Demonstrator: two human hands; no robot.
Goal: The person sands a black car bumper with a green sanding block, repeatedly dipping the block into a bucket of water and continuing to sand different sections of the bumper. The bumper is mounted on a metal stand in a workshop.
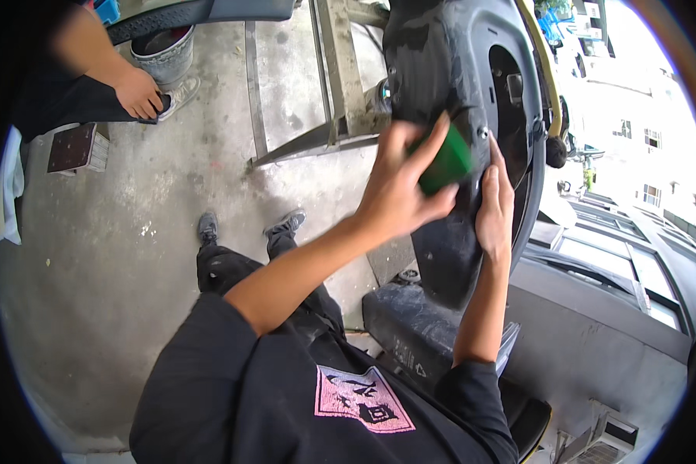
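Note:
My left hand (398, 182) is closed round a green sanding block (447, 158), slightly blurred, and holds it against the face of a large black plastic car bumper (441, 255). The bumper runs from the top of the view down toward me, with dull, scuffed patches and an oval opening on its right side. My right hand (496, 209) rests against the bumper's right part, below a small round fastener, its fingers stretched out along the surface. Any grip of this hand on the far side is hidden.
A metal stand (340, 69) stands beside the bumper. At the upper left a person's hand (139, 94) hangs near a bucket (165, 58) and a small brown stool (77, 148). A black plastic-covered object (410, 329) lies below the bumper. A pale wall (580, 340) stands on the right.

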